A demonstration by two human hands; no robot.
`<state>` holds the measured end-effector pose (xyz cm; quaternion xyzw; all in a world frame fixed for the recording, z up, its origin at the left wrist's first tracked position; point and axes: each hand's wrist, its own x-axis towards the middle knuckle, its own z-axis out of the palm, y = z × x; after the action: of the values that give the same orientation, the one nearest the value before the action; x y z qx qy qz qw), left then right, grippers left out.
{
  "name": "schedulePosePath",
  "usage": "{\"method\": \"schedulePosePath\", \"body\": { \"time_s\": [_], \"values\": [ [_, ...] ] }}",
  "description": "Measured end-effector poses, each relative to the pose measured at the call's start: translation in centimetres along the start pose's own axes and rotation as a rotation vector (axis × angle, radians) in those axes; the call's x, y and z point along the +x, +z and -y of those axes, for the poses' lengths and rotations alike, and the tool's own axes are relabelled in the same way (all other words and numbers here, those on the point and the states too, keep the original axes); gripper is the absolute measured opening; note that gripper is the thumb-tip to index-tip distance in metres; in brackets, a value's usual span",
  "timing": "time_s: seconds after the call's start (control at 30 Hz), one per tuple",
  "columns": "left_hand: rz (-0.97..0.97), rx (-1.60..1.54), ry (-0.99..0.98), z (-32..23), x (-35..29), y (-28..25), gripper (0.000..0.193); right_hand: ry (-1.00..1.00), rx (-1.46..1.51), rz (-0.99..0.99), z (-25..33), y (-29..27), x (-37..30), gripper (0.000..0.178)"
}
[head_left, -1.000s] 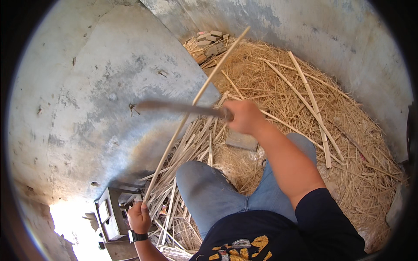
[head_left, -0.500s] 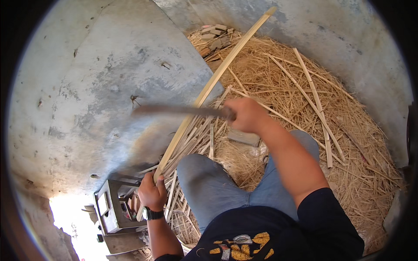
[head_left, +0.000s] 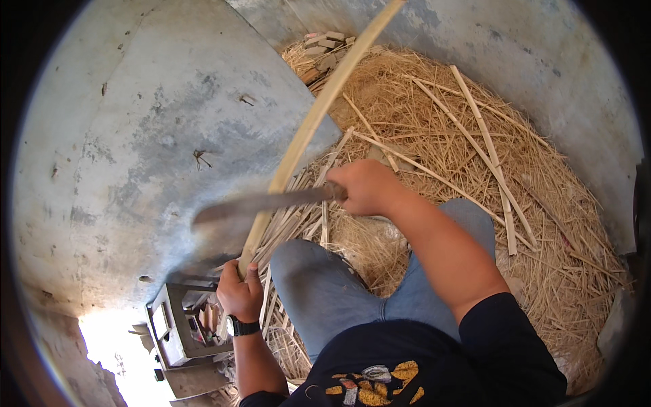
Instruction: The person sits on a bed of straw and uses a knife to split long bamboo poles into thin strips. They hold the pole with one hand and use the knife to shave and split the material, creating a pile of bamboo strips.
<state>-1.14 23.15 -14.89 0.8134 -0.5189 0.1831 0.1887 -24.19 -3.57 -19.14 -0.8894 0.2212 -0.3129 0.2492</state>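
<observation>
Down low, the left hand [head_left: 239, 293] is closing its grip around the base of a long, pale, smooth bamboo strip [head_left: 319, 112] that is slanting up past a heap of dry, stringy shavings [head_left: 434, 136]. The right hand [head_left: 366, 188] is clenching a dull grey blade [head_left: 264, 203], which is crossing the strip just above the left grip.

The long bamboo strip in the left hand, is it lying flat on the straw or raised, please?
Raised: the left hand grips the bamboo strip at its lower end, and it slants up over the straw.
</observation>
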Motion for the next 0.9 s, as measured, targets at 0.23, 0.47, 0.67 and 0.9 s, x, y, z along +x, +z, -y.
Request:
{"method": "schedulePosePath", "body": {
  "time_s": [0.23, 0.47, 0.67, 0.9],
  "values": [
    [0.041, -0.050, -0.002, 1.3, -0.9, 0.7, 0.039, 0.411, 0.342, -0.176, -3.0, -2.5, 1.0, 0.015],
    [0.135, -0.027, -0.010, 0.5, -1.5, 0.2, 0.034, 0.052, -0.063, 0.177, 0.5, -0.3, 0.1, 0.017],
    [0.032, -0.096, -0.020, 3.1, -2.3, -0.4, 0.041, 0.416, 0.351, -0.136, -4.4, -2.8, 0.2, 0.023],
    [0.071, 0.000, 0.040, 2.6, -2.7, 0.0, 0.045, 0.106, -0.003, 0.168, 0.4, -1.6, -0.1, 0.018]
  ]
}}
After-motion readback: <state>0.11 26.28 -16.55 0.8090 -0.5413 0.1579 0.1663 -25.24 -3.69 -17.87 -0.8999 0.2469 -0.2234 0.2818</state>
